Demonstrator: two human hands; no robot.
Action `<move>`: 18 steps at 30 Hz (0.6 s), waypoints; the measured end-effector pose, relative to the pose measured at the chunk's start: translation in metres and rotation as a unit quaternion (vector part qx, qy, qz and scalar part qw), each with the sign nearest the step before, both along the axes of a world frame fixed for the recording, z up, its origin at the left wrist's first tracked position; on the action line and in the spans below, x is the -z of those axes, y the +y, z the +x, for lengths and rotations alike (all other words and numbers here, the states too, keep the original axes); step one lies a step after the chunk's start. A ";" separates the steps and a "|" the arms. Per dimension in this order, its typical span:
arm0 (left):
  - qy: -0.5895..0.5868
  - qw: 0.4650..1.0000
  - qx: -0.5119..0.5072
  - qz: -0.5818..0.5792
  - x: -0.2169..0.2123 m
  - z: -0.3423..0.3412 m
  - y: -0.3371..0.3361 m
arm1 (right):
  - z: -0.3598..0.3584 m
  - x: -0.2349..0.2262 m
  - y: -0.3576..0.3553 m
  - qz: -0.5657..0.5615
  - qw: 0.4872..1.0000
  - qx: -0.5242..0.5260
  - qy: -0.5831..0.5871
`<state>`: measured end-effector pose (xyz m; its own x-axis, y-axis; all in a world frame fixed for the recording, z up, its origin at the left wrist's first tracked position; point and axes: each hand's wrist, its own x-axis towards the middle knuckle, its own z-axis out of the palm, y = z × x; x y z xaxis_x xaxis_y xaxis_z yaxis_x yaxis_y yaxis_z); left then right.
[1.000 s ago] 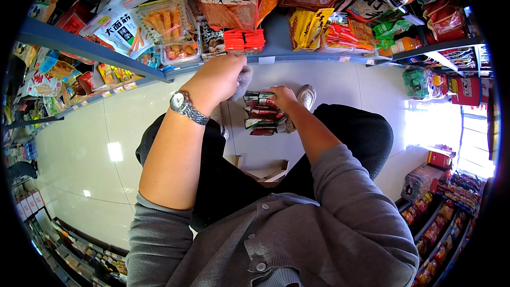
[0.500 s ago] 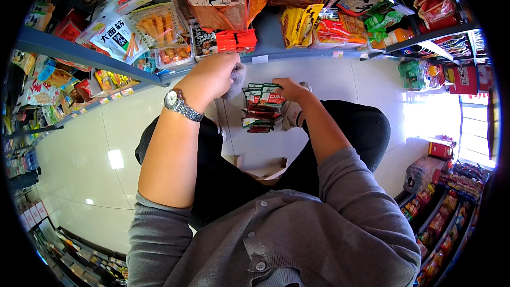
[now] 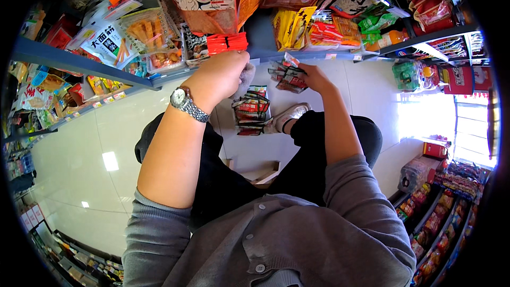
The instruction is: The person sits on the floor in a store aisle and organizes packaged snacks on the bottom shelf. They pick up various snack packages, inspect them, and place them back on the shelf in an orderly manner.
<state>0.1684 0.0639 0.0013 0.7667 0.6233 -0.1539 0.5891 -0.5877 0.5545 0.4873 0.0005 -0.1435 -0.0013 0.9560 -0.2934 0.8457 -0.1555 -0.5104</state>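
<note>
My left hand (image 3: 224, 73), with a watch (image 3: 181, 98) on its wrist, is closed around a grey cloth (image 3: 246, 81) in front of the lower shelf edge. Only part of the cloth shows beyond the fingers. My right hand (image 3: 317, 78) grips a small bunch of red-and-dark snack packets (image 3: 288, 76), held above the floor near the shelf. Between my feet lies a pile of similar snack packets (image 3: 252, 110) with green, red and white wrappers, stacked flat. Just past my left hand, a row of bright red packets (image 3: 227, 43) stands on the shelf.
The dark shelf (image 3: 261, 42) ahead carries yellow packets (image 3: 292, 29), a large orange-red bag (image 3: 204, 10) and a white bag (image 3: 109, 42). My right shoe (image 3: 291, 118) is beside the pile. A cardboard tray (image 3: 260, 174) sits between my legs. More shelving curves around both sides.
My right hand has lifted a bunch of packets off the pile and carried it right and toward the shelf. My left hand, still on the cloth, has shifted slightly right.
</note>
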 end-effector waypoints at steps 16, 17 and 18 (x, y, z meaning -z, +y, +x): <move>0.052 0.998 0.017 -0.001 0.017 0.005 0.000 | 0.018 0.145 0.030 -0.150 0.973 0.037 -0.174; 0.053 0.998 0.014 -0.005 0.017 0.004 0.000 | 0.018 0.150 0.033 -0.158 0.966 0.032 -0.203; 0.053 0.998 0.010 -0.009 0.017 0.003 0.001 | 0.018 0.155 0.034 -0.159 0.962 0.044 -0.218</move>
<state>0.1717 0.0646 -0.0157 0.7579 0.6039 -0.2468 0.6333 -0.5905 0.5003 0.5054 0.0344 -0.2980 0.2647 0.8091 -0.5247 0.9451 -0.3257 -0.0255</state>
